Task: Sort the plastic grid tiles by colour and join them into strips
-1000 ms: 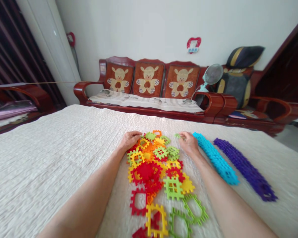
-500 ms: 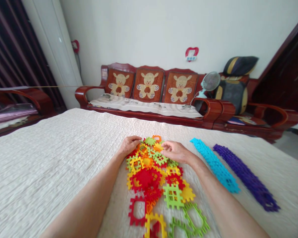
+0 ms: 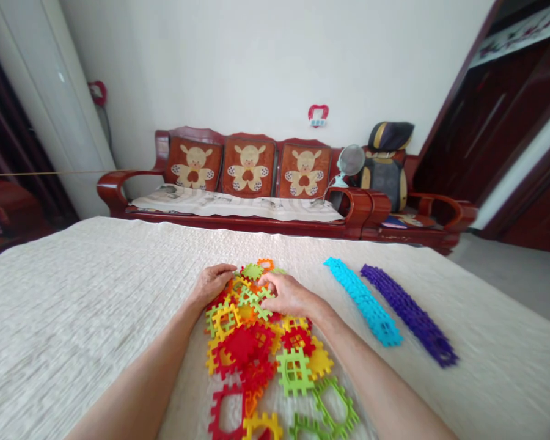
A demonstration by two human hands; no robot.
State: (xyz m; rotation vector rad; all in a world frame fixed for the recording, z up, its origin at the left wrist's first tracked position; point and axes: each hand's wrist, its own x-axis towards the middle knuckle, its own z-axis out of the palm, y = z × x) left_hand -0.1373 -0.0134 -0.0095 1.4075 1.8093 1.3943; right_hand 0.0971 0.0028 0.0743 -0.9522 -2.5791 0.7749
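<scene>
A heap of interlocking plastic building tiles with notched edges lies in front of me, in red, yellow, orange and light green. My left hand rests along the heap's far left edge, its fingers stretched out and lying against the tiles. On the other side, my right hand reaches in over the upper part, thumb and fingers closing on a light green tile that looks tilted. The fingertips partly cover it. Nearer me lie a green window-shaped tile and a red frame tile.
To the right lie a stack of light blue tiles and a stack of purple tiles, both in long rows. A pale quilted cover spreads under everything. Beyond stand a wooden sofa with bear cushions and a small fan.
The view has swung to the right, so everything sits further left. Beside my right fingers, the light green tile now looks tilted. My left hand stays at the heap's edge.
</scene>
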